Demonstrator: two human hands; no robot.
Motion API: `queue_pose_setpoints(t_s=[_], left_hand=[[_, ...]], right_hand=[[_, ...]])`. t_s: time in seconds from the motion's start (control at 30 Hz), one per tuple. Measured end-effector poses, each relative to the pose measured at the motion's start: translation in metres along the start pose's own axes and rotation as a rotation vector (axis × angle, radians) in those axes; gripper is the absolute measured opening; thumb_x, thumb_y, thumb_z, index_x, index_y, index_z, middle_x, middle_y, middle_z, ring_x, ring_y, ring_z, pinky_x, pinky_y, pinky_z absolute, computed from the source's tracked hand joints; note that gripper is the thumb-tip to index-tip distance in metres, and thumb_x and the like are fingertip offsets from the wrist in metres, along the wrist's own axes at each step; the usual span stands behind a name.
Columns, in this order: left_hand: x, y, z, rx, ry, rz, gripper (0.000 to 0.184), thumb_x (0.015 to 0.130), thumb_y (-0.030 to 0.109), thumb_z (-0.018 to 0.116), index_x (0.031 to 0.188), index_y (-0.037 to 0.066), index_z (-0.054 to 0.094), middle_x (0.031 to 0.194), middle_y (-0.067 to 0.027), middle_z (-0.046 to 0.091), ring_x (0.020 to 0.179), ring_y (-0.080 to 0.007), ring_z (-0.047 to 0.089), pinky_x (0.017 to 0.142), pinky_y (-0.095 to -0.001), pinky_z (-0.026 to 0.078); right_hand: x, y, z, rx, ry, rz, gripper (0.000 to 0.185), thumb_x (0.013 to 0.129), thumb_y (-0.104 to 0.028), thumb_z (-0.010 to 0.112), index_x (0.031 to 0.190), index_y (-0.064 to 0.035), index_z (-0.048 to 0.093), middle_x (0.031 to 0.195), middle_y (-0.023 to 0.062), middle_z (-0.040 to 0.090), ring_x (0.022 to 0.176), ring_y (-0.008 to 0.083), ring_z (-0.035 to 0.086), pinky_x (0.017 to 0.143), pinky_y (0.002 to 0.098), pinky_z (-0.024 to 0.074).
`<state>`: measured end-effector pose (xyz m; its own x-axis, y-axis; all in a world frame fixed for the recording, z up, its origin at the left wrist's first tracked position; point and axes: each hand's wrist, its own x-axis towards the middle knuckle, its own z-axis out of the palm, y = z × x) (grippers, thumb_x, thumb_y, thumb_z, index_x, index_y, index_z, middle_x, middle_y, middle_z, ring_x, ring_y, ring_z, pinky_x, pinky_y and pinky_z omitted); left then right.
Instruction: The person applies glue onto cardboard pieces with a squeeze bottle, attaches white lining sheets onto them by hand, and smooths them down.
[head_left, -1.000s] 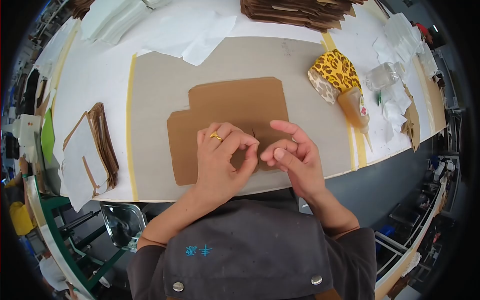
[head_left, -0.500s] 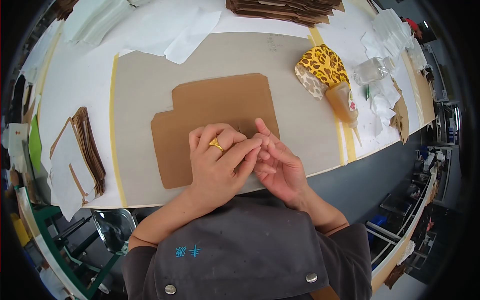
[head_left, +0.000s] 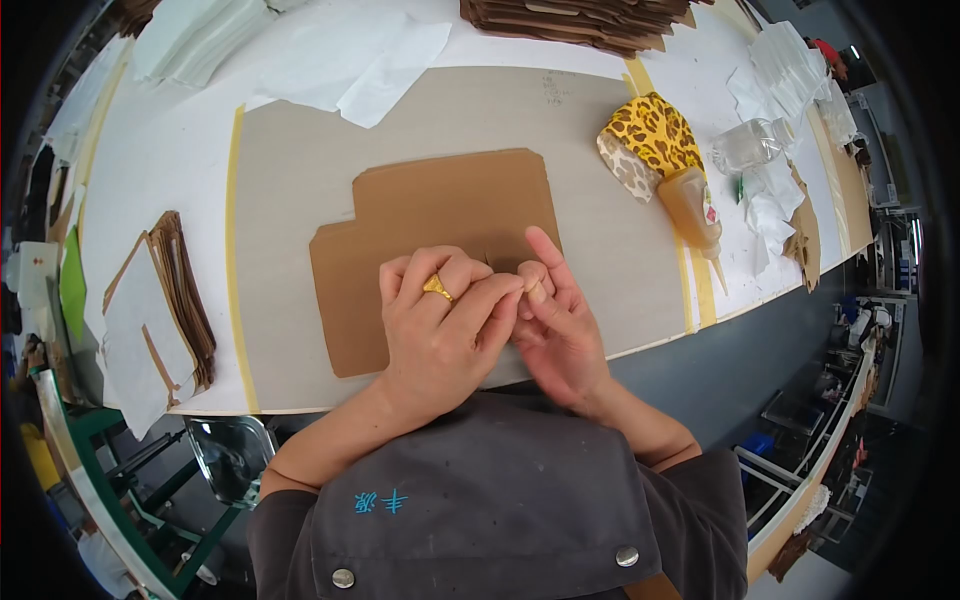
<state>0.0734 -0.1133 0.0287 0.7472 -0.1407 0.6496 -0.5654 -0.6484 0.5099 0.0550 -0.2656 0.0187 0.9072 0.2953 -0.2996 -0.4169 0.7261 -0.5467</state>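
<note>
A flat brown panel (head_left: 440, 200) with a stepped corner lies on the grey work mat below my hands. My left hand (head_left: 440, 325), with a gold ring on one finger, is over the panel's lower part, its thumb and forefinger pinched together. Close against those fingertips is my right hand (head_left: 565, 335), its fingers bent into a pinch and one finger stretched up. Anything between the fingertips is too small or too hidden to name. A small dark slit or mark (head_left: 487, 257) shows on the panel just beyond my fingers.
To the right lie a leopard-print cloth (head_left: 655, 135), an amber plastic bottle (head_left: 690, 215) with a nozzle, and a clear bottle (head_left: 750, 145). Brown panels are stacked at the back (head_left: 570, 20) and on the left (head_left: 183, 290). White sheets (head_left: 350, 65) lie at the back.
My right hand's fingers have curled in closer to my left fingertips, and its outstretched finger is raised higher. My left hand stays nearly still. The view has shifted slightly.
</note>
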Motion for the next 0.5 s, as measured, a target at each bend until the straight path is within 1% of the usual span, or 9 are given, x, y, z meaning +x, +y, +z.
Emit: queue_pose_setpoints(t_s=[0.07, 0.1, 0.17, 0.3, 0.37, 0.4, 0.47, 0.5], left_hand=[[0.0021, 0.0011, -0.0022, -0.006, -0.015, -0.011, 0.014, 0.074, 0.011, 0.073, 0.086, 0.014, 0.066, 0.082, 0.0035, 0.059, 0.084, -0.0179, 0.056, 0.077, -0.0348, 0.035], [0.0028, 0.0015, -0.0033, -0.011, -0.031, -0.024, 0.013, 0.074, 0.011, 0.073, 0.084, 0.014, 0.065, 0.082, 0.0030, 0.059, 0.083, -0.0181, 0.056, 0.076, -0.0348, 0.035], [0.0036, 0.0014, -0.0036, -0.023, -0.028, -0.031, 0.012, 0.074, 0.012, 0.072, 0.082, 0.014, 0.063, 0.082, 0.0025, 0.058, 0.083, -0.0181, 0.056, 0.075, -0.0347, 0.035], [0.0055, -0.0014, -0.0038, -0.042, -0.017, -0.049, 0.013, 0.073, 0.014, 0.072, 0.078, 0.014, 0.060, 0.081, 0.0015, 0.057, 0.080, -0.0179, 0.055, 0.072, -0.0343, 0.034], [0.0061, -0.0032, -0.0042, -0.052, -0.020, -0.062, 0.013, 0.072, 0.013, 0.071, 0.078, 0.013, 0.059, 0.081, 0.0013, 0.056, 0.079, -0.0180, 0.055, 0.072, -0.0343, 0.034], [0.0061, -0.0038, -0.0045, -0.064, -0.024, -0.075, 0.013, 0.071, 0.013, 0.071, 0.077, 0.013, 0.059, 0.081, 0.0011, 0.056, 0.079, -0.0180, 0.055, 0.072, -0.0344, 0.034], [0.0061, -0.0042, -0.0044, -0.080, -0.024, -0.079, 0.014, 0.070, 0.012, 0.071, 0.077, 0.013, 0.059, 0.081, 0.0011, 0.056, 0.078, -0.0181, 0.055, 0.072, -0.0344, 0.034], [0.0060, -0.0043, -0.0044, -0.096, -0.024, -0.082, 0.014, 0.069, 0.011, 0.071, 0.077, 0.013, 0.059, 0.081, 0.0011, 0.056, 0.078, -0.0182, 0.055, 0.071, -0.0345, 0.034]], right_hand=[[-0.0005, 0.0062, 0.0013, -0.066, 0.010, -0.108, 0.056, 0.096, -0.008, 0.059, 0.146, -0.0080, 0.033, 0.102, -0.0025, 0.053, 0.084, 0.0031, 0.047, 0.062, 0.0169, 0.0367], [-0.0008, 0.0082, 0.0022, -0.066, 0.008, -0.108, 0.056, 0.096, -0.008, 0.059, 0.146, -0.0080, 0.033, 0.102, -0.0025, 0.053, 0.084, 0.0031, 0.047, 0.062, 0.0169, 0.0367], [-0.0011, 0.0113, 0.0036, -0.123, 0.013, -0.174, 0.053, 0.097, -0.006, 0.056, 0.145, -0.0073, 0.034, 0.105, -0.0018, 0.055, 0.085, 0.0026, 0.049, 0.062, 0.0171, 0.0368], [-0.0012, 0.0129, 0.0040, -0.134, -0.040, -0.171, 0.055, 0.097, -0.007, 0.056, 0.147, -0.0066, 0.032, 0.106, -0.0010, 0.055, 0.086, 0.0031, 0.051, 0.061, 0.0173, 0.0369], [-0.0014, 0.0117, 0.0073, -0.068, -0.034, -0.119, 0.058, 0.097, -0.011, 0.057, 0.148, -0.0061, 0.030, 0.107, -0.0008, 0.055, 0.088, 0.0039, 0.051, 0.060, 0.0174, 0.0372], [-0.0014, 0.0113, 0.0079, -0.068, -0.034, -0.118, 0.058, 0.097, -0.011, 0.057, 0.148, -0.0061, 0.030, 0.107, -0.0008, 0.055, 0.088, 0.0039, 0.051, 0.060, 0.0174, 0.0372], [-0.0009, 0.0097, 0.0087, -0.011, -0.012, -0.058, 0.059, 0.098, -0.017, 0.057, 0.148, -0.0062, 0.029, 0.108, -0.0012, 0.054, 0.090, 0.0051, 0.051, 0.060, 0.0177, 0.0375], [-0.0009, 0.0090, 0.0098, -0.010, -0.011, -0.059, 0.059, 0.098, -0.017, 0.057, 0.148, -0.0062, 0.029, 0.108, -0.0012, 0.054, 0.090, 0.0051, 0.051, 0.060, 0.0177, 0.0375]])
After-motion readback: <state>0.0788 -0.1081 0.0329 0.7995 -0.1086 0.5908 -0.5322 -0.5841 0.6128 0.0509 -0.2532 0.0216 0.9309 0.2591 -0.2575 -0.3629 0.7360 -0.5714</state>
